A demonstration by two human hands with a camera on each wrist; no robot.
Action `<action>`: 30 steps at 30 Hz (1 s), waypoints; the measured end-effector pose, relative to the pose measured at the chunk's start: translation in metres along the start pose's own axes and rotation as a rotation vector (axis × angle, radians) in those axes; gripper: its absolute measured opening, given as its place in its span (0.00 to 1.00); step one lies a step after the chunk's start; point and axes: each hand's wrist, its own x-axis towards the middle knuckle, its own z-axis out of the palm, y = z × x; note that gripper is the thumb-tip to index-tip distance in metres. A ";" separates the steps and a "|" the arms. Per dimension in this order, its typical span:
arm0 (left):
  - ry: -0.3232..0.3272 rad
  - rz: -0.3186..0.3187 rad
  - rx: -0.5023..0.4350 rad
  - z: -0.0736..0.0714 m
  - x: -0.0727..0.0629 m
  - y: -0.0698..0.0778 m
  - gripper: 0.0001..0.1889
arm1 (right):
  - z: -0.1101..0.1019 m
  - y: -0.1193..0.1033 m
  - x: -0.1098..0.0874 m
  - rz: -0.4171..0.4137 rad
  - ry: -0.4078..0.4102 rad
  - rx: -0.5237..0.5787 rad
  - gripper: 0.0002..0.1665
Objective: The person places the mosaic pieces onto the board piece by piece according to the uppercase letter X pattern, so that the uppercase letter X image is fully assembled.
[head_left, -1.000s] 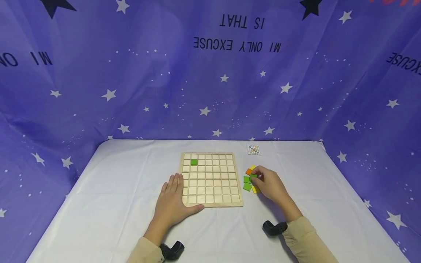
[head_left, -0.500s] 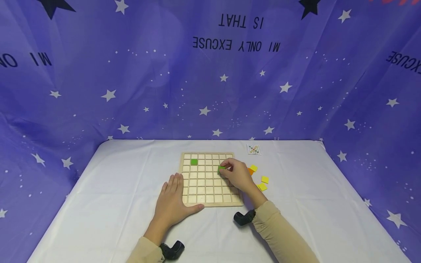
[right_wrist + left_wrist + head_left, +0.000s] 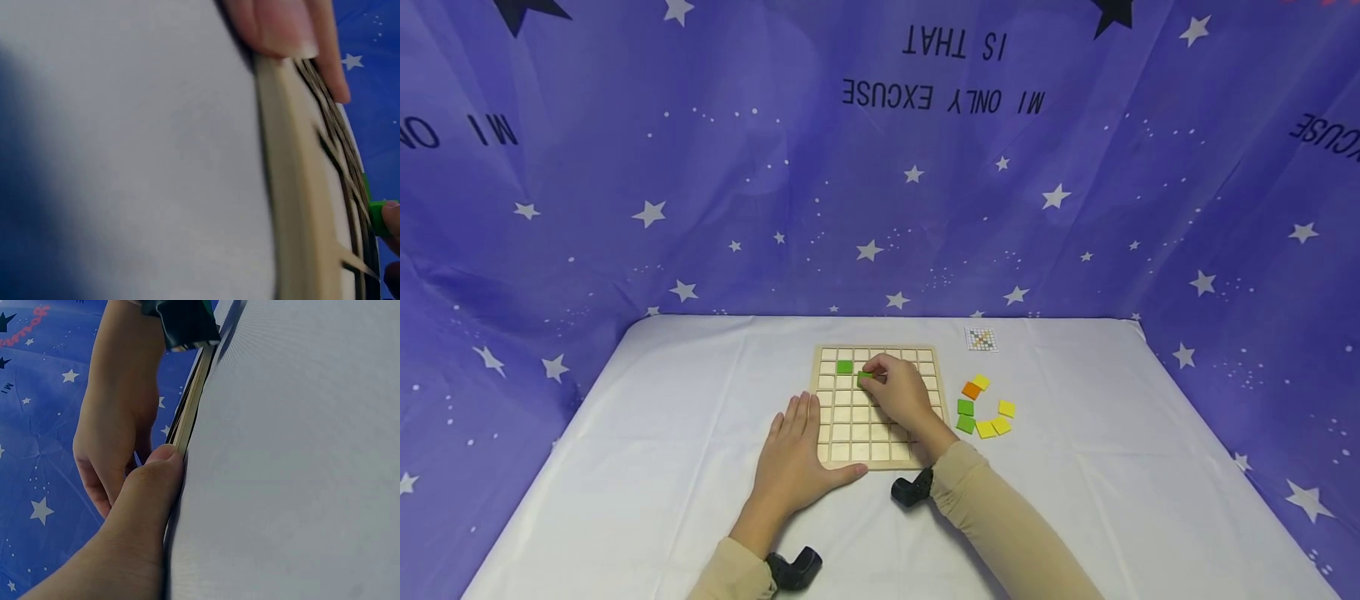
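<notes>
A square wooden grid board [image 3: 852, 452] lies on the table with one green tile [image 3: 845, 367] sitting in a cell near its far left corner. Between thumb and fingers, my right hand [image 3: 901, 398] pinches another green tile [image 3: 863, 380] over the board's far part, right of and nearer than the first. That held tile [image 3: 377, 217] also shows at the right edge of the right wrist view; whether it touches the board I cannot tell. My left hand [image 3: 788, 462] rests at the board's near left corner, fingers straight along the left side, thumb [image 3: 161, 459] against the near edge.
Right of the board lie loose tiles: two green [image 3: 966, 407], one orange [image 3: 972, 390] and several yellow [image 3: 1007, 409]. A small card with a coloured grid pattern [image 3: 981, 339] lies behind them. A starry purple curtain [image 3: 880, 167] hangs beyond the white-covered table [image 3: 647, 433].
My right hand has taken a green tile from the loose ones and carried it left over the board. The left hand has stayed in place.
</notes>
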 end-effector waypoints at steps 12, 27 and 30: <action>0.003 0.008 0.014 0.000 0.000 -0.001 0.73 | 0.008 -0.003 0.002 -0.030 0.005 -0.111 0.10; -0.010 0.000 0.014 -0.001 0.000 0.001 0.73 | 0.007 -0.002 -0.001 -0.072 -0.017 -0.207 0.14; -0.011 -0.001 0.014 -0.001 -0.001 0.001 0.73 | 0.008 -0.001 -0.001 -0.076 -0.025 -0.228 0.15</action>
